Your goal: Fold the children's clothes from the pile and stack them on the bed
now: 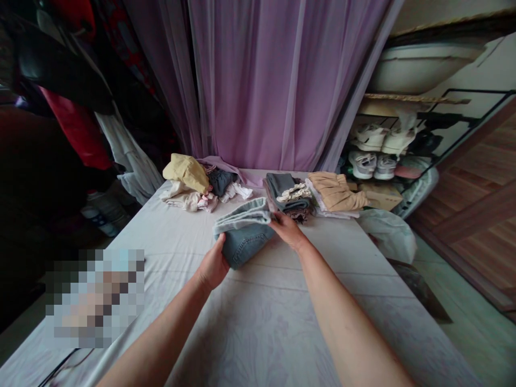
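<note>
A pair of folded blue jeans point(248, 242) is held between my two hands, just above or touching the pale sheet; which one I cannot tell. My left hand point(215, 263) grips its near left side, thumb along the denim. At the far right corner my right hand point(288, 228) is closed on the edge. The lighter inner side of the denim shows along the top fold, and a stitched pocket faces me. Just beyond my right hand lies a stack of folded dark grey clothes point(280, 185) with a cream ruffled piece point(295, 193) on top.
Tan folded shorts point(334, 191) top a pile at the back right. Rumpled clothes, including a yellow piece point(185, 172), lie at the back left. A purple curtain point(258, 80) hangs behind. Shoes point(368, 137) fill a rack at right. A blurred-out patch point(94, 298) covers something at left.
</note>
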### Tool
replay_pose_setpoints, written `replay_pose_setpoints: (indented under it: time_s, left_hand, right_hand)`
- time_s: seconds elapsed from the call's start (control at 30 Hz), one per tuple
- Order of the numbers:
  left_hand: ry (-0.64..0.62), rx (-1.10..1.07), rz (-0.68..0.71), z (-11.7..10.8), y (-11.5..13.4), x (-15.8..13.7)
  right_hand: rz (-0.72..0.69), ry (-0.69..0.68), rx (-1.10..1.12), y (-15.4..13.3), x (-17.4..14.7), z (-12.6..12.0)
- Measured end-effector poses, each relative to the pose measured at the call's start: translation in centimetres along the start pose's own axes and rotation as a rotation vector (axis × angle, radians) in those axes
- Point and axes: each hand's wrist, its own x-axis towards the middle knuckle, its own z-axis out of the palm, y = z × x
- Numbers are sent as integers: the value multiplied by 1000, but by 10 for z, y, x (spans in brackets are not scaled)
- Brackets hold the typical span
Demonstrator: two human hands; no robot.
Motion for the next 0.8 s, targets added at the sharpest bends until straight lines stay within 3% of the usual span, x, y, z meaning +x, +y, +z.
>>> replay_pose_setpoints:
  time_s: [0.17,0.27,0.33,0.4,0.47,0.5,0.57,0.63,0.8]
  left_hand:
    - [177,7,-101,-9,9,12]
    - [211,163,-65,-17,11,9]
    - [286,365,164,-16,13,0]
    - [325,683,534,-7,16,-11]
    - [205,1109,843,9,20,-16]
    - [99,1331,920,18,22,-15]
    - [-56,1708,922,32,25,-5]
    - [-22,1935,814,36,26,14]
    - [99,2011,545,12,22,54]
  right_hand:
    - [303,209,-513,-2,21,32]
    - [387,239,-655,1,19,42]
    - [393,231,-685,2,15,44]
    - [385,230,-700,1,13,44]
    - [372,231,-713,0,12,44]
    - [369,229,-719,-1,12,44]
    - [371,218,-726,-3,13,43]
    - [387,212,-732,-3,13,43]
    - [378,243,-753,0,12,45]
